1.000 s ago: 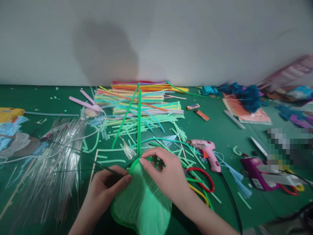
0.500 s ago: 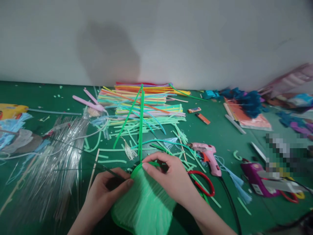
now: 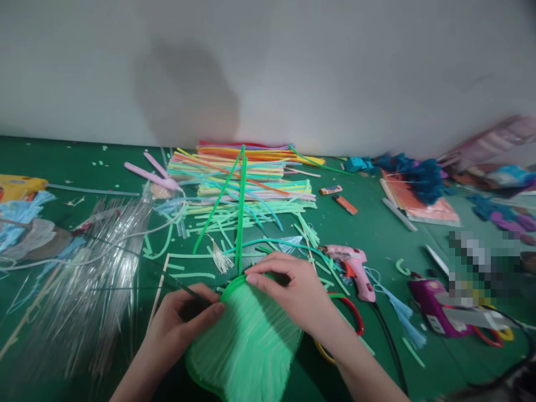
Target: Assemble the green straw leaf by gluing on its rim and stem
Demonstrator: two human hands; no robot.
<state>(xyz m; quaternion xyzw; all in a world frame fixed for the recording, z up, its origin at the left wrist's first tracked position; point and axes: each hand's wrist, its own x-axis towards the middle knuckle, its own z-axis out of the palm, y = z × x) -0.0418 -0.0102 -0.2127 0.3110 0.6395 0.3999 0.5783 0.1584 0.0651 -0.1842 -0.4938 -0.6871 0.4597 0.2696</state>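
Observation:
Low in the middle is a flat green panel [image 3: 247, 346] with a rounded outline, a streaked surface and a darker green rim. On its upper left edge, my left hand [image 3: 184, 315] is closed, thumb on top. A thin dark strand [image 3: 167, 273] runs from that hand toward the upper left. My right hand [image 3: 293, 290] pinches the rim at the top, thumb and forefinger together; its other fingers are curled and partly hidden. Beyond the panel, bent green pipe cleaners [image 3: 242, 206] extend away from its top edge.
Bundles of coloured pipe cleaners [image 3: 255, 167] lie at the back. Clear thin sticks [image 3: 96, 285] spread on the left. Rightward are a pink glue gun [image 3: 354, 265] with a black cord, red-handled scissors [image 3: 355, 315], a lighter [image 3: 345, 204], blue tassels [image 3: 408, 318] and a purple tool [image 3: 435, 307].
Both hands and the panel have shifted slightly left. More of the panel's upper surface shows between the hands. Both grips look the same.

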